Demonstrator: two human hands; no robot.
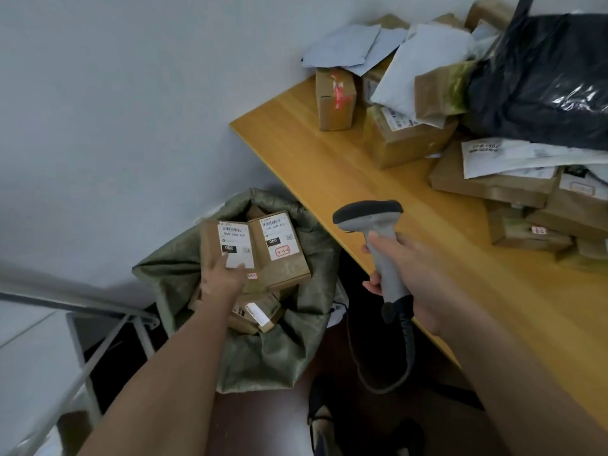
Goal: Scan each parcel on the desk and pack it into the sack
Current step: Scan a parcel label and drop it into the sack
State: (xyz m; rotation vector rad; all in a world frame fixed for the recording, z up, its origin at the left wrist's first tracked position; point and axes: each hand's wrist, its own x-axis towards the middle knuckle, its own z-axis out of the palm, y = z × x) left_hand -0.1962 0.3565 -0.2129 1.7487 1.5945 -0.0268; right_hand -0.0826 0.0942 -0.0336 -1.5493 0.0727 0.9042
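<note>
Left hand (223, 279) flat, fingers straight on parcel (230, 248) atop sack (263, 360) — right hand (411, 278) grips scanner (378, 238).

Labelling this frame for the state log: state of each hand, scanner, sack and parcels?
left hand: fingers extended, resting on a labelled box in the sack
right hand: grips the scanner
scanner: held upright above the desk edge
sack: open, holds boxes
desk parcels: piled, unpacked
</note>
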